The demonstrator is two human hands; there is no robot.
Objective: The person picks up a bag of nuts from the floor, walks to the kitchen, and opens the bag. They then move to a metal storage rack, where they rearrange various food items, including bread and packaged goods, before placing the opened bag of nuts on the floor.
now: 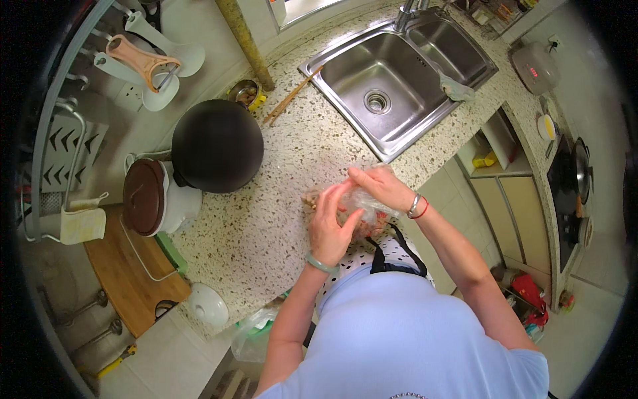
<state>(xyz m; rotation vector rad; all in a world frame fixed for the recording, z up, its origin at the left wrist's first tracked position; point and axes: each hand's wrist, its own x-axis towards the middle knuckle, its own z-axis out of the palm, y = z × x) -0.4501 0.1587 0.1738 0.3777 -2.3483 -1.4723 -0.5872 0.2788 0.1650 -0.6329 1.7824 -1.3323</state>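
Note:
A clear plastic bag (pixel 363 203) with reddish and brownish pieces in it is at the counter's front edge, close to my body. My left hand (pixel 329 226), with a pale bangle at the wrist, curves its fingers and thumb round the bag's left side. From the right, my right hand (pixel 384 187) grips the bag's upper part, its fingertips near those of the left. A silver bangle and a red cord circle that wrist. Part of the bag and its contents is hidden behind my fingers.
Left on the speckled counter (pixel 232 233) stand a black round pan or lid (pixel 218 146), a white pot with a brown lid (pixel 144 197) and a white lid (pixel 207 302). Chopsticks (pixel 292 96) lie beside the double sink (pixel 379 100). A cloth (pixel 456 88) hangs over its rim.

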